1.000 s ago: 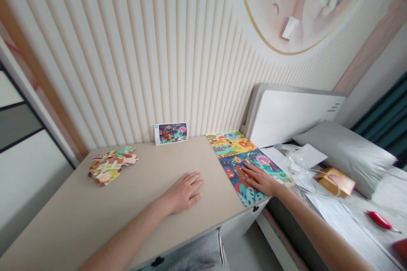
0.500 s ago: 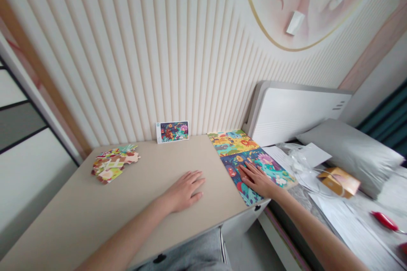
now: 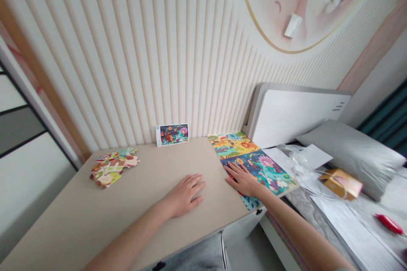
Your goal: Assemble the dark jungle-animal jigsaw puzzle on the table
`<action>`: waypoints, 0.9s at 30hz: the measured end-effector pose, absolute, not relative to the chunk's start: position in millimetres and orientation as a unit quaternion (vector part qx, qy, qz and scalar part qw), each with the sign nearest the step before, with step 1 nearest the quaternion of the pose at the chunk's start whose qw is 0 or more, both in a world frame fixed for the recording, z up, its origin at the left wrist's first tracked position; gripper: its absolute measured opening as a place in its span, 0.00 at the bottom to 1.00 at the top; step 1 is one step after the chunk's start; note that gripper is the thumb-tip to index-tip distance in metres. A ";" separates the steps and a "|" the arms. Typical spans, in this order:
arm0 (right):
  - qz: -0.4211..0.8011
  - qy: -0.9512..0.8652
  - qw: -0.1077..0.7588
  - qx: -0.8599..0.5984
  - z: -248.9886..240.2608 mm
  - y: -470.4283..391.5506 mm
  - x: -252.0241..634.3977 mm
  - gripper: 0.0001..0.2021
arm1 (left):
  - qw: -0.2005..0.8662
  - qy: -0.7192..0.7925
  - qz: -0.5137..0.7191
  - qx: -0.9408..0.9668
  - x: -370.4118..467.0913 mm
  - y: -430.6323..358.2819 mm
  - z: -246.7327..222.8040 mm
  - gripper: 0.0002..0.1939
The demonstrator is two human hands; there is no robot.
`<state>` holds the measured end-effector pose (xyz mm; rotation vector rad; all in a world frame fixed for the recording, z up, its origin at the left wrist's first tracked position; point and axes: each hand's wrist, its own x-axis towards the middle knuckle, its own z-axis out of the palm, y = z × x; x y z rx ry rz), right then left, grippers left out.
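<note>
My left hand [image 3: 186, 195] lies flat on the beige tabletop [image 3: 152, 190], fingers spread, holding nothing. Palm down, my right hand [image 3: 243, 178] rests over the left part of a dark blue puzzle picture [image 3: 270, 169] with its fingers apart. Behind that picture, and touching it, lies a yellow puzzle picture [image 3: 235, 144] with animals. A small picture card [image 3: 173, 134] leans upright against the wall. At the table's left, colourful puzzle pieces [image 3: 111, 167] lie in an overlapping pile.
On the right is a bed with a white headboard [image 3: 295, 114], a silver pillow [image 3: 352, 152], papers, a clear plastic bag [image 3: 299, 156], an orange box [image 3: 341, 184] and a red object [image 3: 389, 223]. A ribbed wall [image 3: 178, 51] stands behind the table.
My right hand has slid left across the blue puzzle picture, uncovering more of its middle. My left hand has stayed in place on the table. The view has shifted slightly.
</note>
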<state>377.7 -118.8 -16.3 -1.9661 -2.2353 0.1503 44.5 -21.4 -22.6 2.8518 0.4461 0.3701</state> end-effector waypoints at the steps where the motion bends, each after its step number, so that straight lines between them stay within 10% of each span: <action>1: 0.051 -0.746 0.081 -0.659 -16.4 -119.4 377.9 0.32 | 0.115 0.153 0.124 0.974 44.6 -21.4 -22.9 0.28; 18: 0.078 -0.746 0.081 -0.657 -7.1 -123.8 377.4 0.30 | 0.000 0.161 0.150 0.975 1.9 -1.4 -10.1 0.26; 27: 0.006 -0.774 0.124 -0.620 8.4 -111.5 338.0 0.29 | -0.146 0.421 0.273 0.853 -122.2 97.5 -20.4 0.24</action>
